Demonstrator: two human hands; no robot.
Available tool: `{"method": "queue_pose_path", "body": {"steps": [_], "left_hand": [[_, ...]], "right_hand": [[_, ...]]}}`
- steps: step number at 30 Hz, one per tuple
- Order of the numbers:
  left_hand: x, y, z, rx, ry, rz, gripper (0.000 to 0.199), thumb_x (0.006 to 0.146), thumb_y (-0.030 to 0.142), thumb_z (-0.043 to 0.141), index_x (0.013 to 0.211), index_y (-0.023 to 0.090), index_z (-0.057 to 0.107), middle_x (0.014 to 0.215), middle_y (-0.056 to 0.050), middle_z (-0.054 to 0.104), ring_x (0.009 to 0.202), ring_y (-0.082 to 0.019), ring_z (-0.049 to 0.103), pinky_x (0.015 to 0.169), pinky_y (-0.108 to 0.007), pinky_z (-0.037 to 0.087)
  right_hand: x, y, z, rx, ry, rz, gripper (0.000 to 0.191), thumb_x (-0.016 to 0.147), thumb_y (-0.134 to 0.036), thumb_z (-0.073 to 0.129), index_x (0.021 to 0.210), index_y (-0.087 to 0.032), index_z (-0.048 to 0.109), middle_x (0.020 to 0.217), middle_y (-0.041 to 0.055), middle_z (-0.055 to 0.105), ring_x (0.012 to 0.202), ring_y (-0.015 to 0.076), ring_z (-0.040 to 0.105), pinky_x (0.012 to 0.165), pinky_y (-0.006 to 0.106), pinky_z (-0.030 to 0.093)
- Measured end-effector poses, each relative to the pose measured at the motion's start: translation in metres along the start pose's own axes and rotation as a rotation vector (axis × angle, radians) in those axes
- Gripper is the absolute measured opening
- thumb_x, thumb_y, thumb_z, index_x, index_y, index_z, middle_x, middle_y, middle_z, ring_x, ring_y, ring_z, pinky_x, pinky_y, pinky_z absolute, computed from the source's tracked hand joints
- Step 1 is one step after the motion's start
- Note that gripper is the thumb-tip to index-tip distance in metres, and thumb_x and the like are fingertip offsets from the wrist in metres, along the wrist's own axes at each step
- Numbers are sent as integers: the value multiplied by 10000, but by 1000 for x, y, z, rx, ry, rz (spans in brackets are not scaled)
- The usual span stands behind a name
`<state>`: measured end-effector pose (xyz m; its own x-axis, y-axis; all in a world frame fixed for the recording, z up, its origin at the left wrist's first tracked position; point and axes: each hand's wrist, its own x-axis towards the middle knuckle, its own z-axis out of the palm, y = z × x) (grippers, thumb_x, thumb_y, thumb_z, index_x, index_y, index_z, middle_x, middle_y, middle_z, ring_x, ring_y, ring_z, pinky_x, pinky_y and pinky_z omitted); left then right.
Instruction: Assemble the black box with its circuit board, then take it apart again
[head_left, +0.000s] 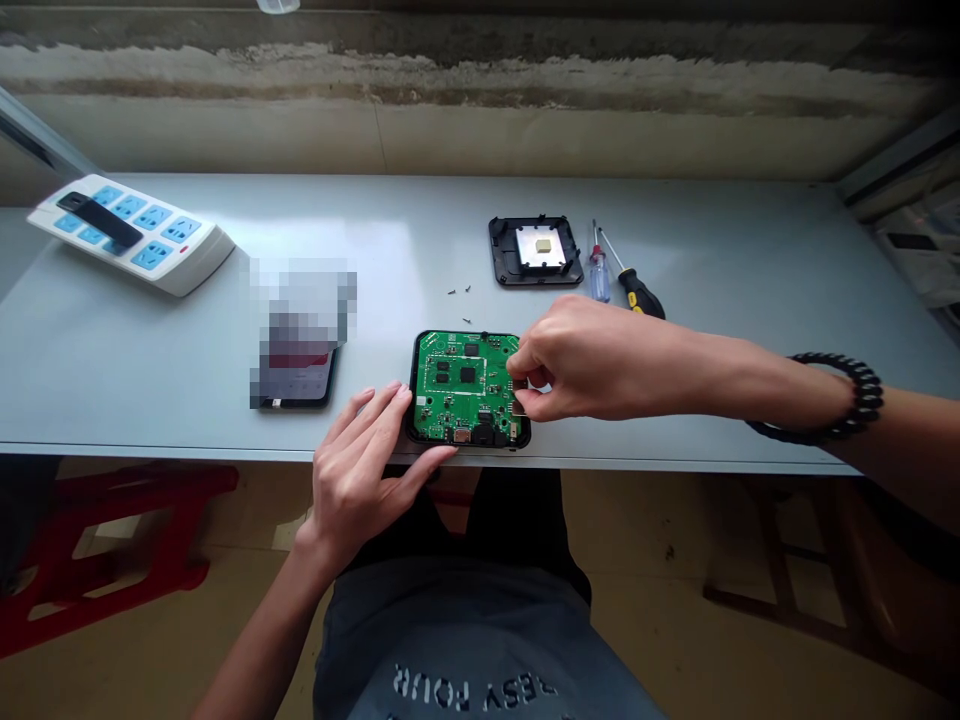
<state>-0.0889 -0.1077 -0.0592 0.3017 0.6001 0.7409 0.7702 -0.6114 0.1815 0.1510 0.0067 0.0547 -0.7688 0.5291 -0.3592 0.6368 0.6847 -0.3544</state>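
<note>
A green circuit board [457,375] lies in a black square casing [412,400] near the table's front edge. Against the casing's left side and front left corner rests my left hand [360,470], fingers stretched and thumb apart, holding nothing. My right hand [570,360] is at the board's right edge, thumb and fingers closed in a pinch there; what lies between the fingertips is too small to make out. Behind the board, several tiny screws [467,321] are scattered. Farther back sits a black cover [507,262] with a metal plate and a small pale pad on its inner side.
Two screwdrivers, one with a clear handle [599,278] and one black and yellow [642,295], lie behind my right forearm. A phone [296,375] is at the left. A white power strip [180,262] with a dark object [101,220] stands at the back left.
</note>
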Motion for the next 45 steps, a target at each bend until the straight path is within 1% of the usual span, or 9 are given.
{"method": "queue_pose_path", "body": {"steps": [4, 12, 17, 21, 30, 40, 42, 45], "left_hand": [[0, 0, 0, 3, 4, 6, 598, 877, 297, 893, 1374, 74, 646, 1129, -204, 814, 1048, -333, 816, 998, -481, 664], [-1, 0, 1, -8, 18, 19, 550, 856, 284, 912, 1272, 4, 686, 1098, -242, 809, 1036, -338, 818, 1016, -457, 651], [-1, 1, 1, -1, 19, 18, 540, 851, 276, 914, 1247, -18, 695, 1093, -250, 808, 1040, -344, 817, 1044, -441, 637], [-2, 3, 1, 8, 36, 10, 535, 847, 278, 916, 1247, -2, 699, 1081, -235, 814, 1022, -342, 821, 1029, -441, 645], [-3, 8, 0, 4, 42, -6, 527, 840, 280, 923, 1220, -11, 702, 1066, -250, 811, 1011, -349, 821, 1001, -454, 651], [-4, 10, 0, 3, 48, -22, 519, 839, 271, 923, 1214, -10, 702, 1042, -243, 814, 991, -352, 823, 983, -467, 655], [-4, 11, 0, 3, 52, -21, 524, 837, 270, 925, 1216, -15, 701, 1037, -243, 814, 988, -351, 823, 980, -466, 655], [-3, 10, 1, 6, 52, -20, 531, 837, 276, 925, 1225, -8, 699, 1043, -238, 815, 989, -349, 823, 977, -465, 655]], "right_hand": [[1, 0, 1, 26, -13, 11, 394, 779, -155, 659, 516, -159, 366, 560, -63, 121, 573, 73, 107, 560, 319, 157], [3, 6, 3, 26, 16, -42, 342, 769, -139, 645, 508, -145, 424, 576, -66, 109, 579, 66, 94, 561, 308, 127], [4, 4, 3, 6, 3, -44, 350, 762, -113, 634, 508, -145, 395, 551, -66, 127, 552, 55, 113, 551, 310, 130], [3, 4, 3, -16, 8, -60, 353, 753, -106, 627, 530, -145, 356, 532, -58, 177, 536, 50, 135, 539, 310, 139], [3, 9, 3, -18, 15, -108, 345, 748, -111, 613, 559, -145, 327, 546, -41, 172, 545, 59, 132, 527, 309, 149], [1, 12, 7, -6, 1, -100, 298, 814, -140, 606, 588, -143, 412, 544, -29, 369, 559, 55, 250, 564, 300, 197], [0, 12, 7, -5, 0, -94, 298, 817, -140, 605, 591, -143, 411, 550, -28, 382, 565, 56, 263, 567, 302, 201], [1, 10, 5, -21, -11, -79, 317, 830, -158, 609, 588, -146, 405, 542, -31, 346, 559, 59, 237, 562, 306, 201]]}}
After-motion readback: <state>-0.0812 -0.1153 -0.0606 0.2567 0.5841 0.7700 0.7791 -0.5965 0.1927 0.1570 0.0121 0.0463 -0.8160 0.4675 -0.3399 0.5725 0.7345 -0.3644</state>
